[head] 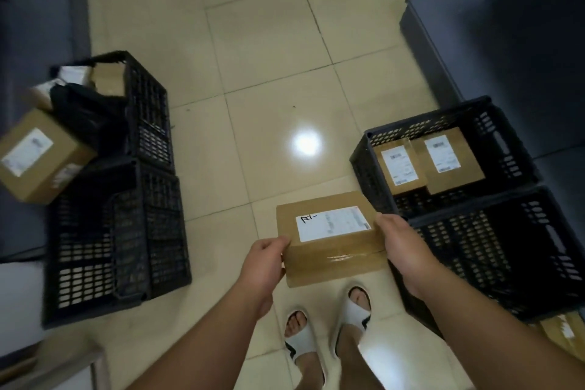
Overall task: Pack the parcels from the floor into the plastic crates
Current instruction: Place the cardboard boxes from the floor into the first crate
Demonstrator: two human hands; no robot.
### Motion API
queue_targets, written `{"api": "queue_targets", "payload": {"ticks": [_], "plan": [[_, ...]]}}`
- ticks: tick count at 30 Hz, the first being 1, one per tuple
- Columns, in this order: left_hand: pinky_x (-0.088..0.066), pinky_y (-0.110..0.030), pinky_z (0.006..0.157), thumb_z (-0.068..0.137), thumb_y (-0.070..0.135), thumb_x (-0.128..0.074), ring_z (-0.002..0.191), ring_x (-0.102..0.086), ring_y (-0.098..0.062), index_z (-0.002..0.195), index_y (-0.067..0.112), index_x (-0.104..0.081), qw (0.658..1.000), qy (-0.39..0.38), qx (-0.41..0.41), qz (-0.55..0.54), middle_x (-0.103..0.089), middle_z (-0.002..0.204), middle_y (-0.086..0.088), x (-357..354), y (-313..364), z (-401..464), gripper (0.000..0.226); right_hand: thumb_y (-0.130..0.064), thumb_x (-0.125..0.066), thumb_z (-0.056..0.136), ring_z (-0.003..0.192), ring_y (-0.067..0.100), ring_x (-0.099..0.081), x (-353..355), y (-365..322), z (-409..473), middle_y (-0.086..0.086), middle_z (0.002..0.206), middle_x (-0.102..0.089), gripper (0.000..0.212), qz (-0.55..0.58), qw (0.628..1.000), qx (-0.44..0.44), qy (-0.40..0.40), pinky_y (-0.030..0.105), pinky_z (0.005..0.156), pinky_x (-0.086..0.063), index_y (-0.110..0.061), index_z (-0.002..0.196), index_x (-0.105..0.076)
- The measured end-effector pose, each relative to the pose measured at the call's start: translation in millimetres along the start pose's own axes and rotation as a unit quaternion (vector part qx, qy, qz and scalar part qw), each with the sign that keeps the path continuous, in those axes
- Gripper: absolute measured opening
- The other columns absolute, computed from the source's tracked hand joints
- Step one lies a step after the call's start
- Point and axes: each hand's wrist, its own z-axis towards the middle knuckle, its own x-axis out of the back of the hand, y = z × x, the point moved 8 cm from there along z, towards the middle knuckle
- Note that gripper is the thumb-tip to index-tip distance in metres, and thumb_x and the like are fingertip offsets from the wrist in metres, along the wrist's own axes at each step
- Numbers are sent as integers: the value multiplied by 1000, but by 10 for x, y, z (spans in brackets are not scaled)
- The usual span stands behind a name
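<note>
While both hands [264, 258] [400, 245] grip it, parcel [329, 239] seemingly hangs beside crate [449, 225]

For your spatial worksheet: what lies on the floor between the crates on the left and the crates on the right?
Head view: bare tiled floor separates the left crates from the right crates, with only a light reflection there.

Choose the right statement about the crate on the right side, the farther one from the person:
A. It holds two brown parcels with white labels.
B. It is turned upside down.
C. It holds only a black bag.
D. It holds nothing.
A: the farther right crate stands open side up, and two brown parcels, one beside the other, lie side by side in it, each with a white label facing up.
</note>
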Motion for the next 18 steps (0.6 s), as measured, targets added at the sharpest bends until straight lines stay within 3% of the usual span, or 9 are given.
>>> {"api": "queue_targets", "payload": {"ticks": [7, 13, 18], "plan": [[-52, -45, 103, 96, 20, -62, 113, -67, -27, 119, 14, -62, 999, 29, 0, -46, -73, 113, -8, 107, 473, 330, 24, -43, -44, 104, 106, 18, -52, -321, -676, 428, -5, 111, -58, 20, -46, 998, 27, -32, 38, 87, -39, -36, 120, -54], [-53, -41, 102, 93, 14, -59, 107, -69, -19, 124, 19, -60, 999, 43, 2, -33, -75, 112, 0, -77, 1006, 473, 32, -41, -44, 104, 103, 18, -56, -233, -1242, 881, -8, 106, -60, 20, -69, 996, 34, -44, 39, 89, -45, -33, 116, -58], [-53, -45, 103, 67, 22, -62, 105, -70, -16, 129, 23, -58, 999, 44, -18, 2, -74, 113, 6, -269, 1526, 517, 62, -43, -46, 100, 107, 19, -62, -58, -1704, 1148, -5, 112, -67, 22, -54, 997, 33, -47, 46, 102, -49, -33, 109, -64]]}}
